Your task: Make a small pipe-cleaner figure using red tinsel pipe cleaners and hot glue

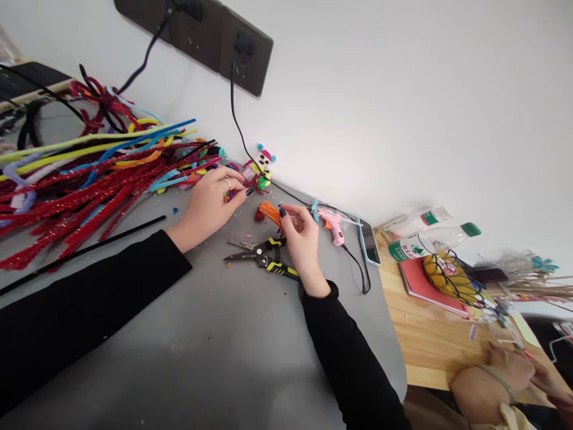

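Observation:
My right hand (303,239) pinches a short bundle of orange pipe cleaners (270,212) between thumb and fingers. A small dark red glittery piece (259,213) lies by the bundle's far end. My left hand (210,203), with a ring on one finger, reaches over small coloured pipe cleaner scraps; its thumb and fingers are apart, and part of the scraps is hidden under it. Yellow-and-black pliers-like cutters (262,257) lie with jaws apart below the right hand. Behind the hands, a small pipe cleaner figure (264,158) leans near the wall.
A large heap of pipe cleaners (102,173) covers the left. A pink glue gun (333,227) with a cord and a phone (369,242) lie to the right. Bottles (416,245) and a yellow basket (447,278) stand on a wooden table, where another person's hands (505,370) are.

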Available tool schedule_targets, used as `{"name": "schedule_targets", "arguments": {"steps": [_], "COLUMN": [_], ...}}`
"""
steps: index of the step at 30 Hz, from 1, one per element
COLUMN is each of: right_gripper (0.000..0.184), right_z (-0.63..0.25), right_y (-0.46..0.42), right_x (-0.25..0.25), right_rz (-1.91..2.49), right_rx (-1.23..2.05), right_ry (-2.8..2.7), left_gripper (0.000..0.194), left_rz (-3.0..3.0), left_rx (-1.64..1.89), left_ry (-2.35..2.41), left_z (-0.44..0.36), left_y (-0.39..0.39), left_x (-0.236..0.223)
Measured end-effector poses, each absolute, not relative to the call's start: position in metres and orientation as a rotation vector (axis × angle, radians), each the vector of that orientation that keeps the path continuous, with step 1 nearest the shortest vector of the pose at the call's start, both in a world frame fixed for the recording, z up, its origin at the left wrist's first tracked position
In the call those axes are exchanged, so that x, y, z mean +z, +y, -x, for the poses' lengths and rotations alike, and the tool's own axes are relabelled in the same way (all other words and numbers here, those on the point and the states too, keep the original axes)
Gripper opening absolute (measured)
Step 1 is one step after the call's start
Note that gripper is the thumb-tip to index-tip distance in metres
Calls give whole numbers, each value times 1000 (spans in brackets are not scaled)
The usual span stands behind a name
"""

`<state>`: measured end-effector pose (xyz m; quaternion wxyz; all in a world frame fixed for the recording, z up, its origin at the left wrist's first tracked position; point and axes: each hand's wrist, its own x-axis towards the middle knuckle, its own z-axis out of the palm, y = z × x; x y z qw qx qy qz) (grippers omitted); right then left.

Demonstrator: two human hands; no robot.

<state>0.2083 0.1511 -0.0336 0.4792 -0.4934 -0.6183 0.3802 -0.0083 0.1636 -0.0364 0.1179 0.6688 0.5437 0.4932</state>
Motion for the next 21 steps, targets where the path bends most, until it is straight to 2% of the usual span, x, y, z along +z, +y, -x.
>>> {"name": "schedule_targets", "arguments": {"steps": [2,8,12,16,21], "right_gripper": [28,25,24,22,20], "right_z": [-208,-206,-206,-205,-204], "right_y": [150,148,147,147,146], "right_x": [-32,-30,-30,-30,-29], "right_rz": [1205,1171,1162,1150,1158], "right_rx": [897,909,893,878,854], "right_ry": [-1534,-1584,-1591,-1586,-1594], "left_gripper": [28,19,24,26,20], "left_rz": [-2012,-2200,-2248,-2150,-1907], "left_rx": [1438,1413,1478,1461,1406], "left_ry": [1522,1148,1022,1076,1400], "left_z": [7,3,1,-1,1], "left_y": [161,159,160,159,158], "left_x": [-34,-32,-36,-34,-30]}}
